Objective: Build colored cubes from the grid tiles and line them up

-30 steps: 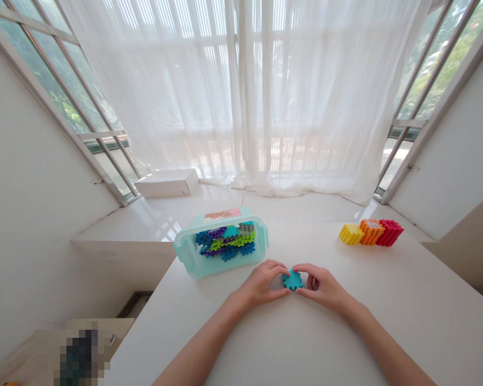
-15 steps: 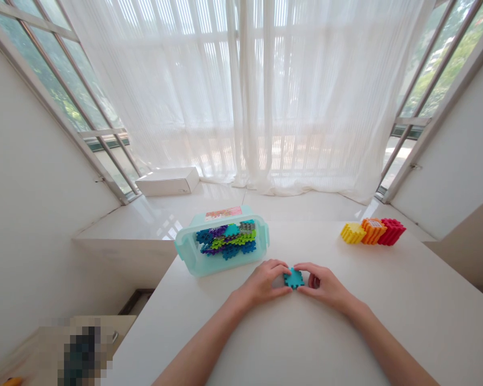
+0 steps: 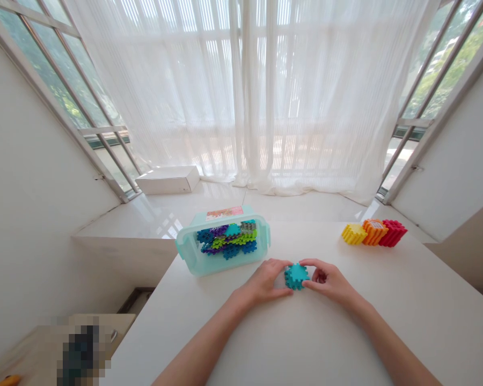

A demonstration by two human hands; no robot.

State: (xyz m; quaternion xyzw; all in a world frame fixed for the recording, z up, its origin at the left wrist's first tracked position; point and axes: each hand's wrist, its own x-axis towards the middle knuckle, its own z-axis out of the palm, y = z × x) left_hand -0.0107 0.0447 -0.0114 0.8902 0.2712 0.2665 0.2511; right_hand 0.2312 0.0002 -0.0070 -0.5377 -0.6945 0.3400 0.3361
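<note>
On the white table in front of me, a small pile of teal interlocking square tiles [image 3: 297,275] with notched edges sits between my hands. The top tile lies shifted to the right of those beneath it. My left hand [image 3: 267,281] curves round the pile's left side, index finger at the far edge and thumb at the near one. From the right, my right hand [image 3: 328,279] grips the top tile between thumb and index finger, its other fingers curled in.
Left of my hands, a pale aqua plastic bin [image 3: 197,262] holds blue, purple, green and teal pieces. Yellow [image 3: 353,234], orange [image 3: 374,232] and red stacks [image 3: 393,233] stand together at the right. A white box [image 3: 168,180] lies by the curtain [image 3: 249,96].
Where one teal tile showed, a thicker pile now shows, its top tile offset rightward. My right hand has moved slightly right; the left has barely moved.
</note>
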